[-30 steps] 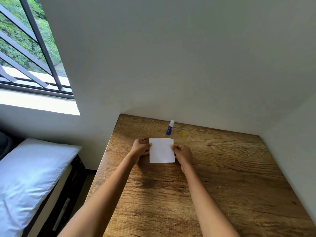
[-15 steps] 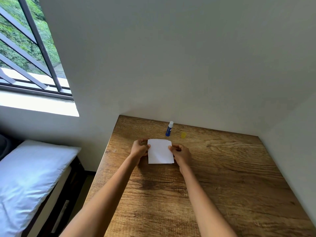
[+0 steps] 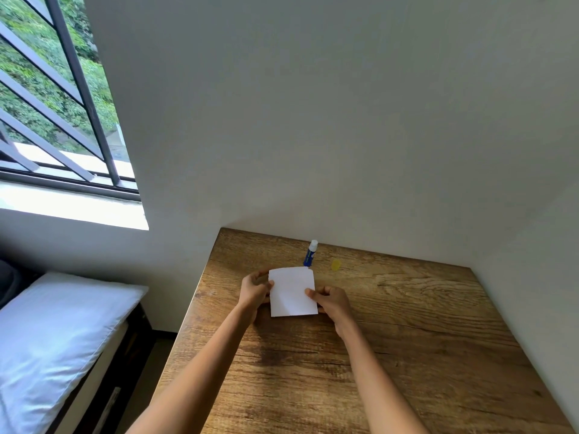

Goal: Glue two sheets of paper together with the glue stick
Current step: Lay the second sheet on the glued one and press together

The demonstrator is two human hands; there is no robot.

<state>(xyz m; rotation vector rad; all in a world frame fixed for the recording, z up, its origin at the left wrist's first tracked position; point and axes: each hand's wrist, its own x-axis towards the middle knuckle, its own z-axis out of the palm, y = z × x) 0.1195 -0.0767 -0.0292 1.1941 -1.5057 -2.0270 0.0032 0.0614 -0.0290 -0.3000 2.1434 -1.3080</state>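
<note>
A wooden table (image 3: 423,355) with a bold grain fills the lower right, its far edge and right edge both set against a plain pale wall (image 3: 313,120). Left of the table, lower down, lies a white pillow (image 3: 56,333) on what looks like a dark bed frame (image 3: 103,386), though that part is dim. Above the pillow, up and to the left of the table, a window (image 3: 47,104) with dark slanted bars (image 3: 81,79) shows green foliage (image 3: 25,42) beyond a bright sill (image 3: 72,208).
</note>
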